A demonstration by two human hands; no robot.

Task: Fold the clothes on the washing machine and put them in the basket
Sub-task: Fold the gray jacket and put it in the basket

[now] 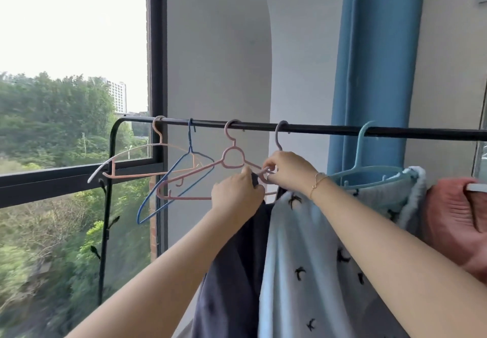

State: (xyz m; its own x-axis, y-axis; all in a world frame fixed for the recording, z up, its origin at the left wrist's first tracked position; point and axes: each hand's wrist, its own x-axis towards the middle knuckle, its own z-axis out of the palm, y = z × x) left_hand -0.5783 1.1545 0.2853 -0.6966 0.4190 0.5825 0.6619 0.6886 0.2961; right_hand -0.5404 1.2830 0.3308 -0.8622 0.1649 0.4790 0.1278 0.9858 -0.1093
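Dark navy garment [232, 271] long axis vertical, hanging from rail [329, 128], top pinched by both hands: left [237, 192], right [290, 171].

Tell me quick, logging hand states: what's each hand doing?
Left hand: closed, gripping the dark garment.
Right hand: closed, pinching the hanger that carries it.
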